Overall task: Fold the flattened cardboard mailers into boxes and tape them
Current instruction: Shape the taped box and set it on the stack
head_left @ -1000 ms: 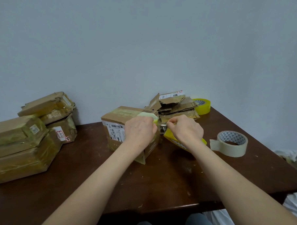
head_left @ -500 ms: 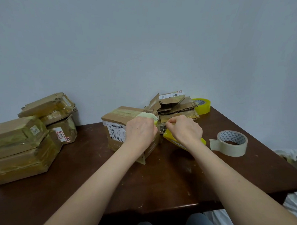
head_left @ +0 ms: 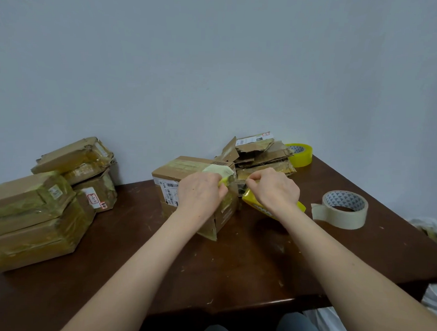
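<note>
A folded cardboard box (head_left: 173, 172) with a white barcode label stands in the middle of the brown table (head_left: 233, 261). My left hand (head_left: 201, 194) lies against the box's right top corner and pinches a strip of yellowish tape (head_left: 217, 170) laid over the lid. My right hand (head_left: 274, 189) grips a yellow tape roll (head_left: 255, 205) just right of the box, with the tape stretched between both hands. A stack of flattened mailers (head_left: 260, 156) lies behind, against the wall.
Several taped boxes (head_left: 35, 202) are piled at the table's left. A beige tape roll (head_left: 344, 209) lies at the right. Another yellow roll (head_left: 300, 155) stands by the wall behind the flat mailers. White bags (head_left: 435, 230) lie on the floor at the right.
The hands stay almost where they were. My right hand has shifted slightly toward the box with the yellow roll.
</note>
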`<state>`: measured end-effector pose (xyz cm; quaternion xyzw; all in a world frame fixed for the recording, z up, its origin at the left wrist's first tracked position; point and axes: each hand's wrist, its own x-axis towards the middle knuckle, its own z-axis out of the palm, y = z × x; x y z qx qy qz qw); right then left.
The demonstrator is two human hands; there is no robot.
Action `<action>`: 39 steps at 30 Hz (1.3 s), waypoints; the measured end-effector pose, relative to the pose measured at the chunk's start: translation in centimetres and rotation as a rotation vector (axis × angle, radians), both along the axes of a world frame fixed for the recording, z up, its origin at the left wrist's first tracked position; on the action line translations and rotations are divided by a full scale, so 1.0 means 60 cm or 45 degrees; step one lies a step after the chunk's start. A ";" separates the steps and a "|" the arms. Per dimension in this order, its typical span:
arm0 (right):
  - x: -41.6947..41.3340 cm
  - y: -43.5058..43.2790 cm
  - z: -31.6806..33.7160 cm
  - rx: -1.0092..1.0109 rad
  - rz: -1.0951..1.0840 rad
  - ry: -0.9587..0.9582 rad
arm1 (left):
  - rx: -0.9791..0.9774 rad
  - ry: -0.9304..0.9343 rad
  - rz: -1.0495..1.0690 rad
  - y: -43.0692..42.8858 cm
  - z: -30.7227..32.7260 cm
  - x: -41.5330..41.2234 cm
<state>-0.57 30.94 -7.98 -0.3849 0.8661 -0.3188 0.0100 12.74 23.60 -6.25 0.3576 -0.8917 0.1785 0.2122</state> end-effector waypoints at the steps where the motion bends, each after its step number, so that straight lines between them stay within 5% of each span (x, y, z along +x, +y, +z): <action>1: 0.001 0.000 -0.001 0.001 0.001 0.009 | -0.025 -0.026 0.018 0.001 0.001 -0.005; 17: -0.029 0.027 -0.003 -0.109 0.105 -0.193 | -0.123 -0.126 0.095 0.000 -0.008 -0.035; 30: -0.072 0.051 -0.010 -0.264 0.103 -0.370 | 0.348 -0.164 0.019 0.003 -0.124 -0.025; 35: -0.072 0.063 -0.019 -0.341 0.091 -0.342 | 0.219 0.489 -0.406 0.018 -0.058 -0.059; 39: -0.067 0.075 -0.020 -0.323 0.091 -0.254 | 0.501 0.423 -0.421 0.030 -0.008 -0.112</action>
